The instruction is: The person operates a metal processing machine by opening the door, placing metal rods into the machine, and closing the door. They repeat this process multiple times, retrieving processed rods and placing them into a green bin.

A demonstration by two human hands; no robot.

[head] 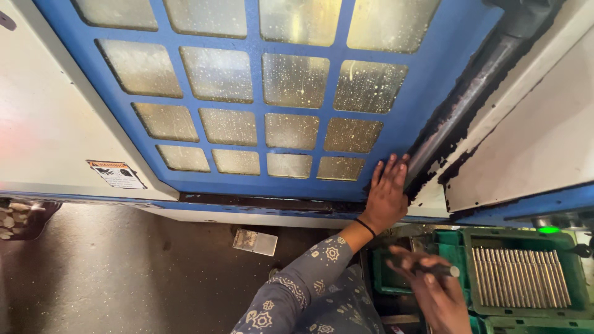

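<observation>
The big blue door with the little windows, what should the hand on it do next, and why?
Probably push the blue metal door with the grid of speckled window panes sideways. The left hand lies flat on its edge, right by the dark grimy rail. The right hand holds a thin dark metal rod like the silver rods in the green plastic tray.

Blue door, green tray, patterned grey sleeve

A grey-blue sleeve patterned with pale floral medallions is worn on the left arm; a thin black band circles that wrist.
</observation>
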